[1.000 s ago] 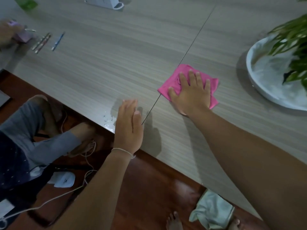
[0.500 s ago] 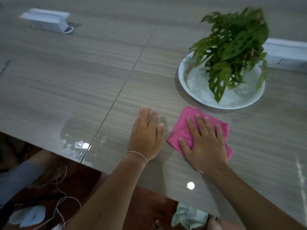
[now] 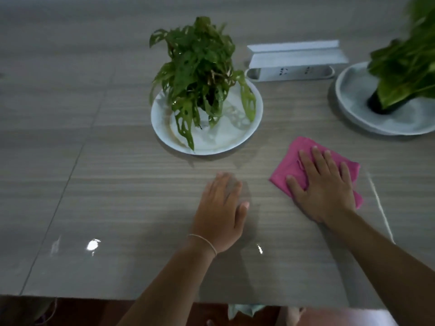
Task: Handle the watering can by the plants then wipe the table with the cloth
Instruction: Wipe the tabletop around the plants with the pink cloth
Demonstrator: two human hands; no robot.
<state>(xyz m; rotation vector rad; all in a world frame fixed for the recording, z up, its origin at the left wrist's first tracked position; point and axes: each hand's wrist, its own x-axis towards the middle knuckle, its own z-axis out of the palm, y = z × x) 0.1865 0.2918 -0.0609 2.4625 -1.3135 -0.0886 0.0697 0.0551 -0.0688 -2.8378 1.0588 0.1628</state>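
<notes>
Right hand (image 3: 323, 187) flat, grip released on pink cloth (image 3: 303, 158), long axis slanting far-left to near-right, left hand (image 3: 220, 214) spread on table (image 3: 117, 184)

Head view only: looks forward-down over table (image 3: 117, 196), close above hands.

Likely an office: a long wood-grain table (image 3: 117, 184) carries a white power-socket box (image 3: 294, 64) behind potted plants (image 3: 197, 67).
</notes>
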